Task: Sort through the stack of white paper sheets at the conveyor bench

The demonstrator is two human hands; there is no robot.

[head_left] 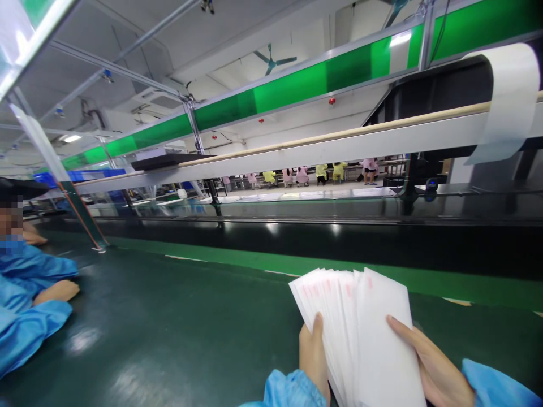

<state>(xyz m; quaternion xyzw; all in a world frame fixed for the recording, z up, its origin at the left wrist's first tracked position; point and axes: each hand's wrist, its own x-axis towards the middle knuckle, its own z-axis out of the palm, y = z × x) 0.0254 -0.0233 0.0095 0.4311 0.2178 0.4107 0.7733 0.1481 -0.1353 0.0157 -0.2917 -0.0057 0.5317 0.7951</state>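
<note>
A fanned stack of white paper sheets [365, 328] with faint red marks near their tops is held upright over the dark green table [169, 328] at the bottom right. My left hand [313, 356] grips the stack's left edge, thumb on the front. My right hand [432, 364] supports the right side, thumb lying across the front sheet. Both of my arms wear light blue sleeves.
A co-worker in a blue smock [29, 305] leans on the table at the left, a hand [57, 291] resting on it. A black conveyor belt [297, 232] runs behind the table. A white roll [509, 96] hangs at the upper right. People in pink and yellow sit far back.
</note>
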